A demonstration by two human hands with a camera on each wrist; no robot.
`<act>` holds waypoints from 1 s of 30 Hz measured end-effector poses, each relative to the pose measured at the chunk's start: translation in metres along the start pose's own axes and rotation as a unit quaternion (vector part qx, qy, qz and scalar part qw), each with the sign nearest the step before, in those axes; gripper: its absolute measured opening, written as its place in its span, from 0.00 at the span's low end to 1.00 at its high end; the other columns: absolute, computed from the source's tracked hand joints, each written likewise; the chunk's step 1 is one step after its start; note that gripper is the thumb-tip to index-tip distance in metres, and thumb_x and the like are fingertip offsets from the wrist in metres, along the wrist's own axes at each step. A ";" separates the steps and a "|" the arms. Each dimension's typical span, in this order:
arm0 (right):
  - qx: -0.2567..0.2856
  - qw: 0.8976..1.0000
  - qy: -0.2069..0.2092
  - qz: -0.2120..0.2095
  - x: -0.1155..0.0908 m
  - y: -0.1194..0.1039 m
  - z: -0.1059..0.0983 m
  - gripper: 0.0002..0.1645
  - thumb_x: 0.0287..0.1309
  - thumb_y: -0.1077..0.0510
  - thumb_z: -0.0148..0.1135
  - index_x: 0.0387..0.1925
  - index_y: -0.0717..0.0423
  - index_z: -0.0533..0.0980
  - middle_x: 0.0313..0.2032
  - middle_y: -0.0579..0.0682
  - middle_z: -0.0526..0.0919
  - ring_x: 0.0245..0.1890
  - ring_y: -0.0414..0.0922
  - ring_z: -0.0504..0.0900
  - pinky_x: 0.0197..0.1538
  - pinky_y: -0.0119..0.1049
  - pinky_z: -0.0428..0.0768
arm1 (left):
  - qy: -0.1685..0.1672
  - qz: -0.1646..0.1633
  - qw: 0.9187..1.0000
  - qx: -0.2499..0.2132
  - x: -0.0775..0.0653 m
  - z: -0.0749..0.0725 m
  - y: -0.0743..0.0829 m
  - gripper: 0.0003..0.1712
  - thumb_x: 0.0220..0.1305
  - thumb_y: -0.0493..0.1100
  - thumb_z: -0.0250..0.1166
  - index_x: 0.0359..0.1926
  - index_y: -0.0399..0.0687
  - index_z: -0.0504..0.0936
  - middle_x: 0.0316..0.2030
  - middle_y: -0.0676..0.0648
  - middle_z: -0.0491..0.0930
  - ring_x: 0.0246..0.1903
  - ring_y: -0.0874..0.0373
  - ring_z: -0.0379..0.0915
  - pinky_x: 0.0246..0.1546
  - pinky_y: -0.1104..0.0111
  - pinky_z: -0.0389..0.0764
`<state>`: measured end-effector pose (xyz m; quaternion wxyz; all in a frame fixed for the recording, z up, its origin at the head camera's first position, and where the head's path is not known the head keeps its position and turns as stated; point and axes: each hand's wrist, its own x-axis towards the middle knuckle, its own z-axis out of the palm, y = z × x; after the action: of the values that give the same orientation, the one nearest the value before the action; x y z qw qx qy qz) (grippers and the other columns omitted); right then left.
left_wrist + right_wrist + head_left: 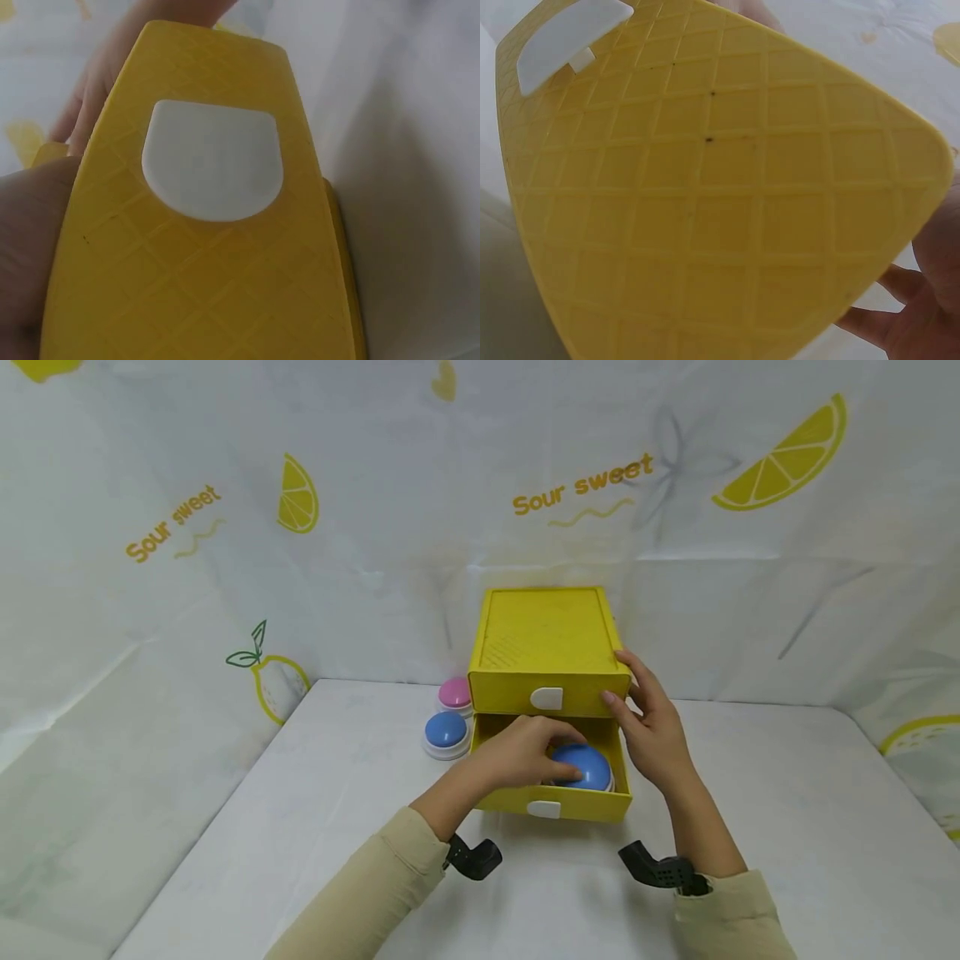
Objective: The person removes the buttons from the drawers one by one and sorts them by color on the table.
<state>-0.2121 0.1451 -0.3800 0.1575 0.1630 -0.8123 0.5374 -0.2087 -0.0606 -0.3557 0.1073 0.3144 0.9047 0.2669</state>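
Note:
A small yellow drawer cabinet (551,631) stands on the table, its lower drawer (495,800) pulled out and its upper drawer shut. Reaching over that lower drawer, my left hand (525,750) holds a blue dome button (588,767) with a white base, thumb and fingers curled on the dome. The button sits inside the drawer at the right; the left part is mostly hidden by the hand. My right hand (652,731) grips the cabinet's upper right corner, thumb on the front and fingers along the side. A white tab handle (214,161) fills the middle of the left wrist view.
Left of the cabinet, a second blue dome button (446,729) and a pink dome button (454,693) sit on the white table (360,793). Behind hangs a white cloth (390,560) printed with lemons. Each wrist wears a black camera mount (476,860).

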 end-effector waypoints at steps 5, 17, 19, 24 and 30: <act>0.002 1.000 0.000 0.000 0.000 0.001 0.000 0.37 0.75 0.55 0.54 0.78 0.35 0.55 0.78 0.52 0.59 0.74 0.62 0.66 0.65 0.61 0.73 | -0.024 -0.010 1.000 0.003 0.006 0.001 -0.002 0.29 0.65 0.58 0.68 0.63 0.52 0.80 0.56 0.54 0.84 0.47 0.66 0.79 0.58 0.73 0.80; 0.000 1.000 0.000 0.000 0.000 0.003 0.000 0.37 0.75 0.54 0.53 0.78 0.34 0.54 0.78 0.51 0.57 0.75 0.62 0.64 0.65 0.62 0.72 | 0.004 0.013 1.000 -0.012 0.002 0.002 -0.003 0.27 0.67 0.55 0.67 0.61 0.49 0.82 0.54 0.52 0.85 0.48 0.65 0.78 0.58 0.74 0.79; -0.005 1.000 0.001 -0.001 0.000 0.003 0.000 0.36 0.76 0.54 0.53 0.78 0.34 0.54 0.78 0.52 0.57 0.75 0.62 0.64 0.65 0.62 0.72 | 0.011 0.025 1.000 -0.011 0.000 0.001 -0.004 0.25 0.66 0.55 0.68 0.60 0.49 0.83 0.53 0.53 0.84 0.49 0.64 0.77 0.57 0.75 0.79; -0.005 1.000 0.004 -0.002 0.001 0.004 0.001 0.36 0.75 0.54 0.53 0.78 0.34 0.54 0.78 0.51 0.58 0.75 0.62 0.64 0.66 0.63 0.72 | 0.033 0.039 0.999 -0.003 -0.005 -0.001 -0.004 0.24 0.64 0.56 0.70 0.57 0.52 0.84 0.53 0.54 0.82 0.51 0.64 0.75 0.56 0.75 0.78; 0.000 1.000 0.005 -0.002 0.000 0.003 0.000 0.37 0.75 0.55 0.54 0.78 0.35 0.55 0.78 0.51 0.59 0.74 0.61 0.65 0.66 0.62 0.72 | 0.039 0.015 0.998 -0.042 -0.008 -0.002 -0.004 0.25 0.60 0.56 0.73 0.55 0.54 0.81 0.49 0.55 0.84 0.46 0.64 0.76 0.53 0.76 0.80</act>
<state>-0.2135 0.1462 -0.3824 0.1627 0.1623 -0.8113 0.5376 -0.2055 -0.0691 -0.3562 0.0810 0.3123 0.8914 0.3183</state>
